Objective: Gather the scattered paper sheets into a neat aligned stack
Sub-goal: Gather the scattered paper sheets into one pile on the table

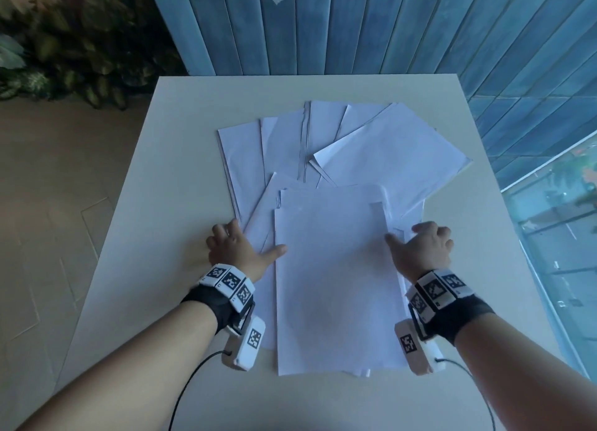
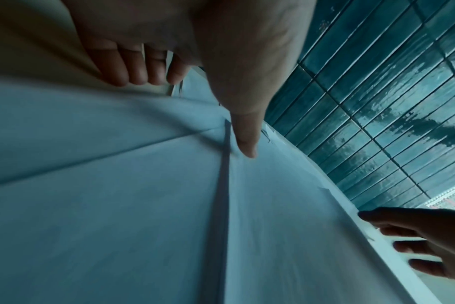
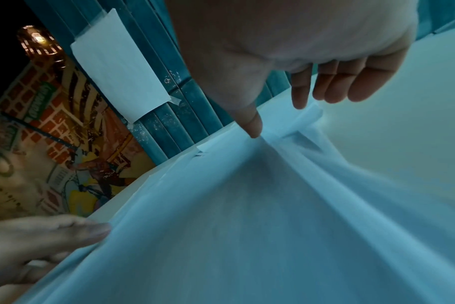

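My two hands flank the paper sheets [image 1: 336, 269] on the white table [image 1: 181, 159]. My left hand [image 1: 237, 249] lies at nine o'clock of the near pile, fingers spread and relaxed, thumb pressing the top sheet's left edge. My right hand [image 1: 423, 252] sits at three o'clock, thumb on the sheet, fingers loosely bent over the right edges. Farther sheets fan out toward twelve o'clock, overlapping; I cannot count them exactly. One sheet [image 3: 117, 65] is taped to the blue tiled wall [image 1: 355, 26].
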